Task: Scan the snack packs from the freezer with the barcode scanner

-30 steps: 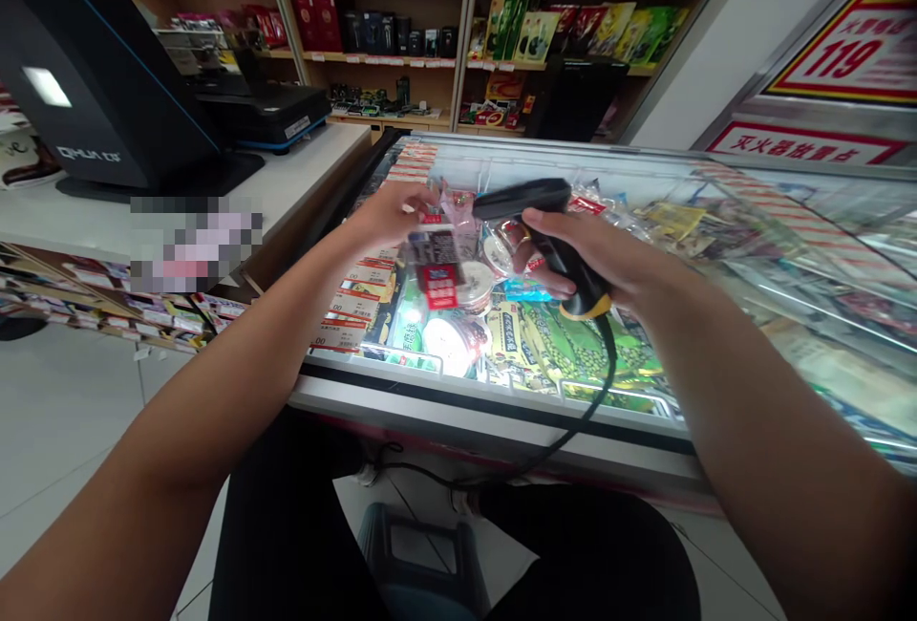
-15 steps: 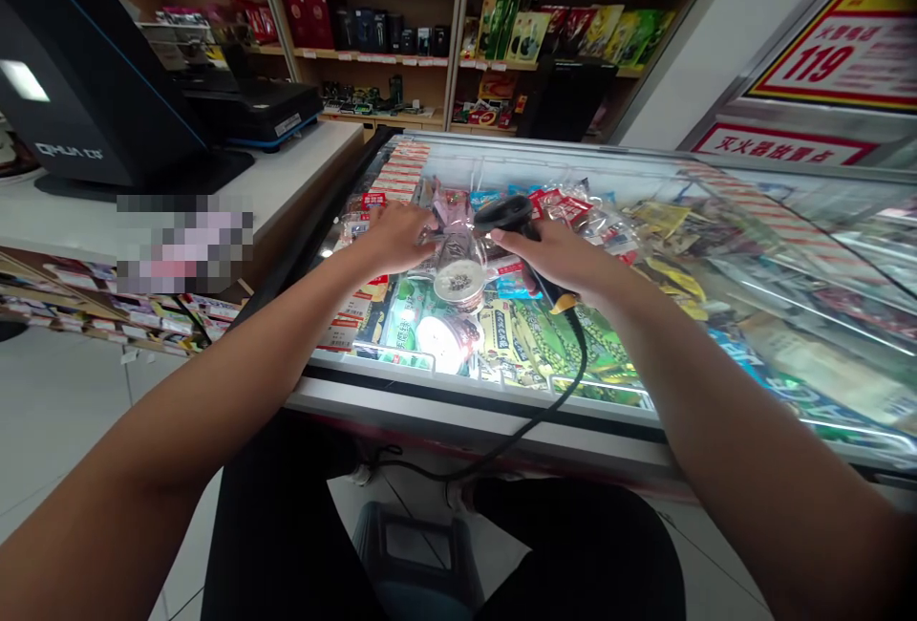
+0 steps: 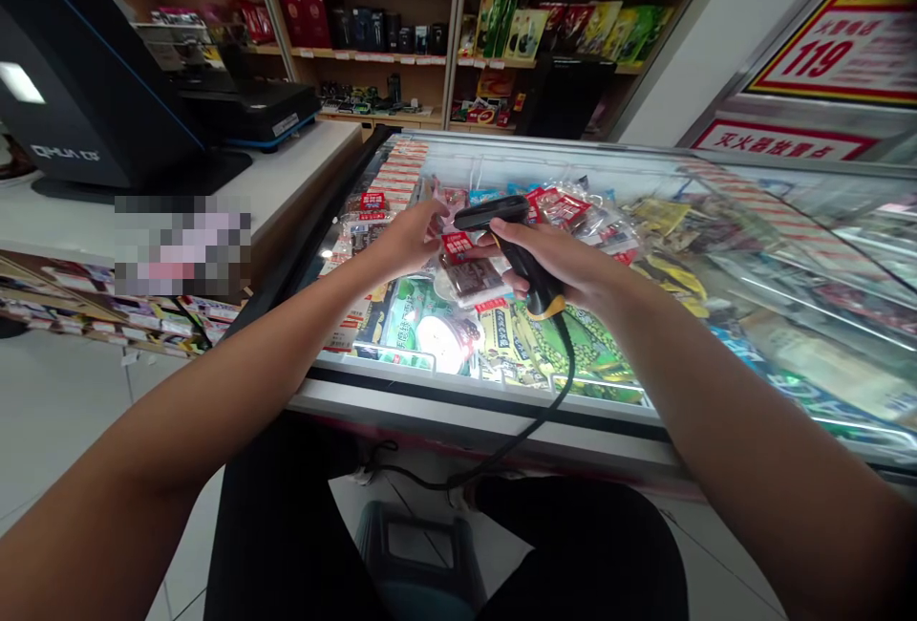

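Note:
My right hand (image 3: 548,253) is wrapped around the handle of a black barcode scanner (image 3: 494,213) with a yellow accent; a black cable (image 3: 565,363) hangs from its base. Beneath the scanner head lies a clear snack packet (image 3: 473,279) with a red label and brown contents, tilted, with fingertips of my right hand against it. Just left of that packet is my left hand (image 3: 412,239), its thumb and fingers apart; whether it touches the packet's edge I cannot tell. Below the packet a round tub (image 3: 448,344) glares in bright light.
A glass-topped display case (image 3: 494,377) holds many bagged goods, including green bags (image 3: 594,353). Red-labelled packets (image 3: 565,205) lie behind my right hand. On the left counter (image 3: 315,148) stand a dark checkout screen (image 3: 93,96) and a scale (image 3: 250,110). A bin (image 3: 419,554) stands between my legs.
The scanner has shifted left and its head has levelled. A red-labelled brown packet now shows beneath it, where a clear item with a round, pale face was. My left hand has shifted slightly.

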Available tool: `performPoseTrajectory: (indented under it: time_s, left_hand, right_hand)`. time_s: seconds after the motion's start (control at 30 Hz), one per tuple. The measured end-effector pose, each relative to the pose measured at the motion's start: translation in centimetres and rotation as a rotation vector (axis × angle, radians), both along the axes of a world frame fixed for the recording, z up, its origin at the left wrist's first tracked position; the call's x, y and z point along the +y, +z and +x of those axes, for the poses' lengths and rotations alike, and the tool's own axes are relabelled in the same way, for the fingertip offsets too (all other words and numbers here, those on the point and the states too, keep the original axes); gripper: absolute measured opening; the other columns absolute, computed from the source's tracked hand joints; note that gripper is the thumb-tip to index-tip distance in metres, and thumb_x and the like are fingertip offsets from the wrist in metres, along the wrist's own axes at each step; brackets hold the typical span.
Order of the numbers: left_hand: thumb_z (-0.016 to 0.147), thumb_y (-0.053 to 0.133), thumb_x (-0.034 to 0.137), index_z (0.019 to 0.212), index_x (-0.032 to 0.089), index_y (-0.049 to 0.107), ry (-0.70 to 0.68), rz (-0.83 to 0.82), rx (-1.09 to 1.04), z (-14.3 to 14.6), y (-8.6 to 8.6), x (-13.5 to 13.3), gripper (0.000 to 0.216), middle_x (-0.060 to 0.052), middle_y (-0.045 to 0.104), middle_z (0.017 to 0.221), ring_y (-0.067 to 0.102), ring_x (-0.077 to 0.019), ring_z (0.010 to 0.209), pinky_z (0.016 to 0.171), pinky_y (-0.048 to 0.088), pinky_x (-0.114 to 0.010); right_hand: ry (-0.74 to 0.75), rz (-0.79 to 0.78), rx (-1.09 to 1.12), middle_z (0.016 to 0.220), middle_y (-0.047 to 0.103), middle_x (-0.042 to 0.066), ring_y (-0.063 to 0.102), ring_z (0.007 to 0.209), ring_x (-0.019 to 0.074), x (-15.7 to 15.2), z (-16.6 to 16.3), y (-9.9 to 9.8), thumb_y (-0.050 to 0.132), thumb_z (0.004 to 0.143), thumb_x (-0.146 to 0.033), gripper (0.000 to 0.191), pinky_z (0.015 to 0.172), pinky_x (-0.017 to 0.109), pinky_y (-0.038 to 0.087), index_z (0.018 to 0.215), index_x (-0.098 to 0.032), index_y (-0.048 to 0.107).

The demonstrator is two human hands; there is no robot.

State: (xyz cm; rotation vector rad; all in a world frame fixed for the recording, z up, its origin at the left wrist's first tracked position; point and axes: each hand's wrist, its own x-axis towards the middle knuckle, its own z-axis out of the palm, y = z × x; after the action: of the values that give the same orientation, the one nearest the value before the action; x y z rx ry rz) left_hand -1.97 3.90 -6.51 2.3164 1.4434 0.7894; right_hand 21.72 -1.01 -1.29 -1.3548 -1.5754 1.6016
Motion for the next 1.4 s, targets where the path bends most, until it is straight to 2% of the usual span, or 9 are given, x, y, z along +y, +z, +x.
performPoseTrajectory:
  time_s: [0.13, 0.2, 0.3, 0.47, 0.63, 0.73, 0.8, 0.93, 1.4]
  left_hand:
    - [0.089, 0.056, 0.009, 0.11, 0.016, 0.069, 0.026, 0.006, -0.138, -0.5, 0.0, 0.6, 0.026, -0.008, 0.074, 0.1, 0.068, -0.018, 0.087, 0.076, 0.052, -0.029]
    - [0.09, 0.065, 0.024, 0.117, 0.016, 0.068, 0.033, -0.008, -0.046, -0.5, 0.3, 0.1, 0.028, -0.012, 0.074, 0.113, 0.069, -0.0232, 0.101, 0.086, 0.054, -0.035]
    - [0.083, 0.075, 0.053, 0.125, 0.017, 0.066, 0.058, -0.069, 0.219, 0.2, 0.9, -1.4, 0.056, -0.018, 0.063, 0.138, 0.055, -0.0383, 0.132, 0.107, 0.047, -0.054]
    - [0.089, 0.071, 0.049, 0.113, 0.02, 0.07, 0.075, -0.236, 0.305, 1.7, 1.7, -2.7, 0.039, -0.016, 0.058, 0.141, 0.046, -0.0386, 0.14, 0.114, 0.039, -0.059]
    - [0.1, 0.053, 0.031, 0.103, 0.02, 0.068, 0.065, -0.192, 0.273, 1.1, 2.0, -2.4, 0.019, -0.013, 0.067, 0.127, 0.057, -0.0335, 0.127, 0.106, 0.044, -0.056]
    - [0.1, 0.049, 0.023, 0.101, 0.02, 0.06, 0.079, -0.171, 0.038, -0.6, 2.7, -1.5, 0.011, -0.009, 0.074, 0.108, 0.071, -0.0229, 0.095, 0.084, 0.054, -0.038]
    - [0.101, 0.049, 0.023, 0.1, 0.021, 0.056, 0.148, -0.147, -0.119, -2.0, 3.3, -0.7, 0.008, -0.006, 0.073, 0.096, 0.071, -0.0167, 0.07, 0.064, 0.051, -0.029]
    - [0.099, 0.05, 0.021, 0.1, 0.023, 0.053, 0.266, -0.025, -0.228, -4.8, 4.1, 0.9, 0.004, 0.0, 0.067, 0.076, 0.066, -0.0142, 0.052, 0.05, 0.043, -0.025]
    - [0.098, 0.053, 0.021, 0.106, 0.024, 0.06, 0.329, -0.005, -0.155, -6.5, 3.1, 2.4, 0.012, 0.002, 0.065, 0.073, 0.066, -0.0157, 0.058, 0.057, 0.048, -0.031]
  right_hand:
    - [-0.022, -0.013, 0.081, 0.096, 0.071, 0.01, 0.05, 0.055, 0.013, -0.2, -0.2, 0.1, 0.076, 0.088, -0.061, 0.049, 0.042, 0.028, 0.039, 0.118, -0.024, 0.065]
    - [-0.048, 0.012, 0.049, 0.088, 0.069, 0.009, 0.051, 0.055, 0.0145, 0.0, -0.1, -0.1, 0.076, 0.088, -0.062, 0.05, 0.043, 0.028, 0.039, 0.117, -0.023, 0.066]
    - [-0.087, 0.052, 0.02, 0.079, 0.065, 0.007, 0.053, 0.056, 0.0156, 0.3, 0.0, -0.4, 0.075, 0.088, -0.065, 0.05, 0.042, 0.027, 0.038, 0.113, -0.023, 0.068]
    - [-0.083, 0.074, 0.081, 0.102, 0.071, 0.011, 0.05, 0.052, 0.0109, 0.5, -0.2, -0.7, 0.073, 0.091, -0.06, 0.043, 0.04, 0.028, 0.037, 0.104, -0.02, 0.068]
    - [-0.063, 0.078, 0.105, 0.095, 0.068, 0.008, 0.05, 0.052, 0.0104, 0.4, 0.0, -0.5, 0.074, 0.09, -0.061, 0.042, 0.041, 0.027, 0.037, 0.1, -0.02, 0.066]
    - [-0.028, 0.037, 0.161, 0.083, 0.061, 0.005, 0.047, 0.052, 0.0105, 0.4, 0.3, -0.1, 0.073, 0.09, -0.061, 0.042, 0.042, 0.026, 0.038, 0.098, -0.021, 0.064]
    - [-0.009, -0.02, 0.18, 0.078, 0.057, 0.003, 0.044, 0.051, 0.01, 0.3, 0.4, 0.1, 0.072, 0.091, -0.061, 0.042, 0.042, 0.026, 0.037, 0.095, -0.021, 0.063]
    - [0.067, -0.142, 0.193, 0.077, 0.054, 0.002, 0.041, 0.049, 0.0082, 0.1, 0.0, 0.2, 0.069, 0.093, -0.061, 0.042, 0.041, 0.024, 0.035, 0.091, -0.02, 0.06]
    - [0.137, -0.186, 0.165, 0.068, 0.047, -0.002, 0.037, 0.045, 0.0075, -0.6, -0.3, 0.3, 0.068, 0.095, -0.057, 0.039, 0.039, 0.023, 0.032, 0.085, -0.02, 0.057]
